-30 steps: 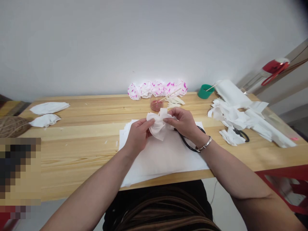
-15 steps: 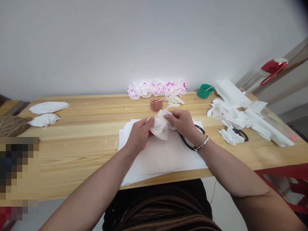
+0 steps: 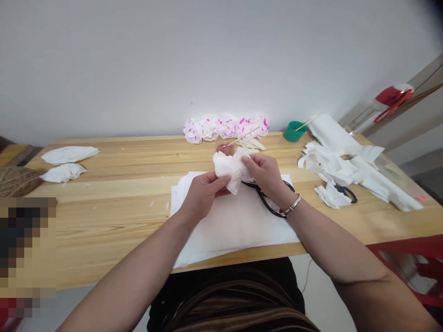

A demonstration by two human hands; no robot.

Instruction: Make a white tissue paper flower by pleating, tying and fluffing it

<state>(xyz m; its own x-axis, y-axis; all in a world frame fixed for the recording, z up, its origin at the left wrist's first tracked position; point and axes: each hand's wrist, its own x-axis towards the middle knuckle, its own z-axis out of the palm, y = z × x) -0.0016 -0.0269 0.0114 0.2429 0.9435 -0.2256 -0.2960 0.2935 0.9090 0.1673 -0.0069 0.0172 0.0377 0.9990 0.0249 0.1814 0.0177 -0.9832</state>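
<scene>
Crumpled white paper (image 3: 225, 168) raised between left hand (image 3: 200, 192) and right hand (image 3: 267, 174).
Both hands pinch it: left at the lower left, right at the right side, neither nearer (long axis indeterminate among the folds). It is over the far side of the sheet stack (image 3: 231, 235), which lies by the near edge of the surface (image 3: 114, 221).

Held paper (image 3: 226, 167) white; rosettes (image 3: 227, 127) white, magenta-flecked; cup (image 3: 294, 134) green.

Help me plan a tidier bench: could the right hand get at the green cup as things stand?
Probably yes: bare table lies between the right hand and the green cup, though the hand would first need to release the white paper it holds.
</scene>
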